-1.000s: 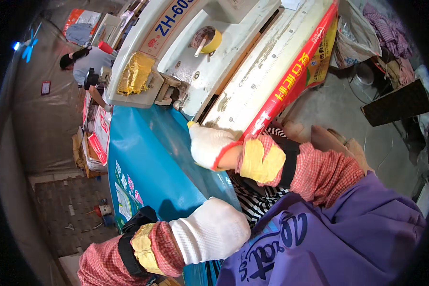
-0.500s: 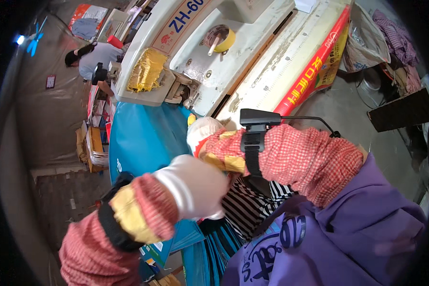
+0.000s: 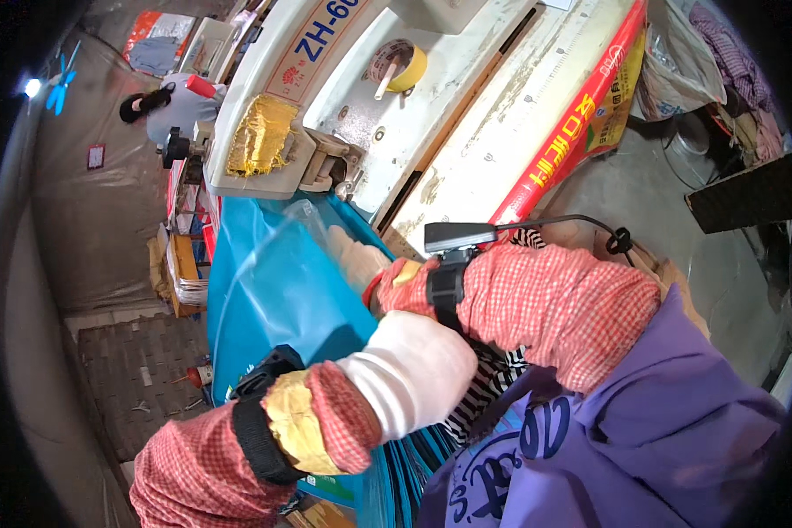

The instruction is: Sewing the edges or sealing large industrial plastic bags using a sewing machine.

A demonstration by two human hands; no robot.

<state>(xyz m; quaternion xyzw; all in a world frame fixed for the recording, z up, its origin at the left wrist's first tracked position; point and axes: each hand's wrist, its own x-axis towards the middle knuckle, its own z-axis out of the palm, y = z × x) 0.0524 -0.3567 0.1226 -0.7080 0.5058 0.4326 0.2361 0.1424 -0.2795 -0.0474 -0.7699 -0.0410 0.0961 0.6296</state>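
Right hand (image 3: 361,262) now further forward onto the blue bags (image 3: 282,308), left hand (image 3: 409,374) lower, nearer the body.

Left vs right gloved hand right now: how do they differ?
The left hand is nearer the camera, a closed white fist low over the blue bag stack. The right hand reaches further, toward the machine, fingers on the blue bags. Both wear white gloves and red-checked sleeves.

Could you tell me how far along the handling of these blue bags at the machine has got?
Done: nothing shows finished. In hand: the right hand and left hand, both gloved, are on a clear-fronted blue bag lying below the white machine. Left: the blue stack by the lap.
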